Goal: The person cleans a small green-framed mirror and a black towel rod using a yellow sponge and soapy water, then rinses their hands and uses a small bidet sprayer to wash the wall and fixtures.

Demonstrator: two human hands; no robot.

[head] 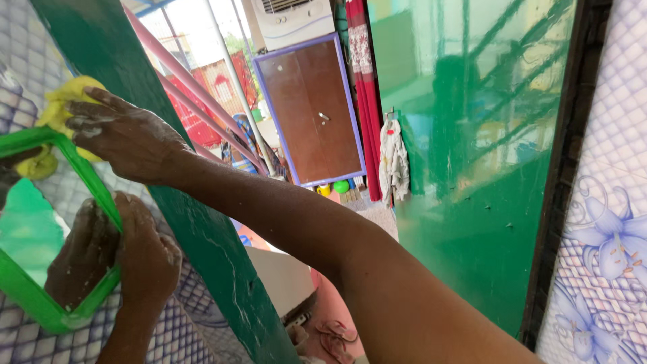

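A mirror with a bright green frame [30,300] hangs on a patterned tiled wall at the far left. My right hand [125,138], dusted with white residue, presses a yellow cloth [64,108] against the frame's upper corner. Lower down, my left hand [145,259] grips the frame's right edge. That hand's reflection shows in the mirror glass [27,229]. Part of the cloth is hidden under my right hand.
A green painted post [202,256] runs diagonally just right of the mirror. A glossy green door [472,168] stands open on the right beside a tiled wall [606,236]. Beyond lie a brown door with a purple frame [317,108], red curtain, hanging cloth and sandals on the floor.
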